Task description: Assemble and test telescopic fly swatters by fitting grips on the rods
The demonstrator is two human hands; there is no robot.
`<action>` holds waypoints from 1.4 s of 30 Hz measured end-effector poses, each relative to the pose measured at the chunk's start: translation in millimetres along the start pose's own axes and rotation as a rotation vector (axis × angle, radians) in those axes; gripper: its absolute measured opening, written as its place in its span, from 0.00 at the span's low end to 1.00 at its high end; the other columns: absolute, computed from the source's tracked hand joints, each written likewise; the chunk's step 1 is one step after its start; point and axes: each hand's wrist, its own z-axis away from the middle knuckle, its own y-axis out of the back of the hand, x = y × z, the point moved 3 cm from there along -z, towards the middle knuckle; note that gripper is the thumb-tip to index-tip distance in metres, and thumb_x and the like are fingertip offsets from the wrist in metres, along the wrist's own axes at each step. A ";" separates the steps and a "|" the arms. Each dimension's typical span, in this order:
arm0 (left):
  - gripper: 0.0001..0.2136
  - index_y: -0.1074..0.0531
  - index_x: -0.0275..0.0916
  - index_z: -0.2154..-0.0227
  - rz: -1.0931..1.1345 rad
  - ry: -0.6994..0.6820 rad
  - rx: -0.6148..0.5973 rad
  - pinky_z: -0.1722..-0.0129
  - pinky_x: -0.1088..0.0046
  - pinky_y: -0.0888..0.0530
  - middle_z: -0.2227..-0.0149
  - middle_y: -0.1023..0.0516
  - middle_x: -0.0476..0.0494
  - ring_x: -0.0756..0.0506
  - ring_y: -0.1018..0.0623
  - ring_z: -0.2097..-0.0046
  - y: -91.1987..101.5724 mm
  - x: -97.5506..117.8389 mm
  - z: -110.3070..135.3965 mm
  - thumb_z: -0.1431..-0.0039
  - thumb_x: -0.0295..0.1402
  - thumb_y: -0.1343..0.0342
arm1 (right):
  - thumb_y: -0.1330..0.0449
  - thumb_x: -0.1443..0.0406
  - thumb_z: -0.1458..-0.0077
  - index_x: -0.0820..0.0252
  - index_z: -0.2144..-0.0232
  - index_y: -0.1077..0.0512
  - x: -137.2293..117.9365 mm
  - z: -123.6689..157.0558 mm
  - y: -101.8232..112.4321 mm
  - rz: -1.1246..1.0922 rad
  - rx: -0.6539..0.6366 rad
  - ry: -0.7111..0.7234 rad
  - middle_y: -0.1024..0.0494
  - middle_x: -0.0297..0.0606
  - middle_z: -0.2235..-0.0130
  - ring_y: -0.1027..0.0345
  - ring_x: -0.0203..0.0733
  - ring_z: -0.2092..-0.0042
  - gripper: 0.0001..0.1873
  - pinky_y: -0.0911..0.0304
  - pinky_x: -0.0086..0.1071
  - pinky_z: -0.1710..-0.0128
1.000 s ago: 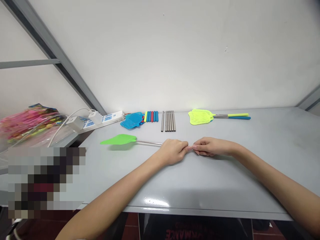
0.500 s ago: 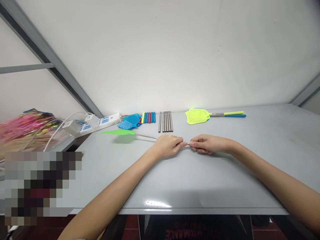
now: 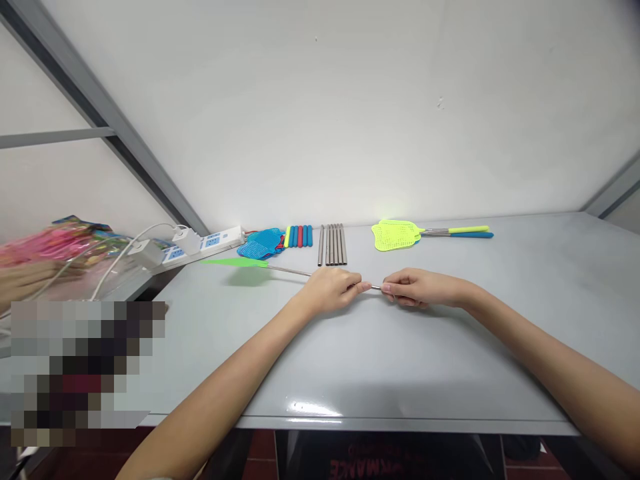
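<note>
Swatter: we see a green fly swatter (image 3: 233, 262) held above the grey table (image 3: 450, 347), its head pointing left.
Hands: left hand (image 3: 331, 291) closes on the steel shaft (image 3: 290, 271); right hand (image 3: 425, 288) pinches the shaft's tip.
Back edge: we log a blue swatter (image 3: 260, 244), steel tubes (image 3: 333, 245), a yellow swatter (image 3: 395, 235).
Upper left: a power strip (image 3: 215, 241).

The left hand (image 3: 330, 290) conceals part of the thin metal swatter shaft (image 3: 290, 271); contact between the shaft's tip and the right hand (image 3: 415, 288) is too small to resolve; far left of the left hand, pink packaging (image 3: 53, 243) is blurred, and a pixelated patch (image 3: 85, 370) obscures the area below it.
</note>
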 end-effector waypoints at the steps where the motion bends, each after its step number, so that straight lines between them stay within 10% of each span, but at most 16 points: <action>1: 0.23 0.35 0.38 0.79 0.001 0.004 -0.004 0.80 0.74 0.52 0.80 0.31 0.49 0.51 0.34 0.78 0.2 -0.4 0.3 0.38 0.44 0.67 | 0.53 0.52 0.45 0.60 0.78 0.42 0.0 0.1 0.0 0.000 0.001 0.001 0.45 0.27 0.80 0.54 0.28 0.80 0.19 0.53 0.25 0.82; 42: 0.22 0.33 0.38 0.79 0.095 0.163 0.020 0.77 0.76 0.45 0.80 0.30 0.49 0.51 0.33 0.78 7.7 0.0 16.2 0.42 0.48 0.61 | 0.52 0.46 0.48 0.61 0.73 0.36 11.3 -1.9 -4.3 -0.043 -0.011 -0.071 0.43 0.28 0.80 0.53 0.29 0.80 0.23 0.55 0.24 0.82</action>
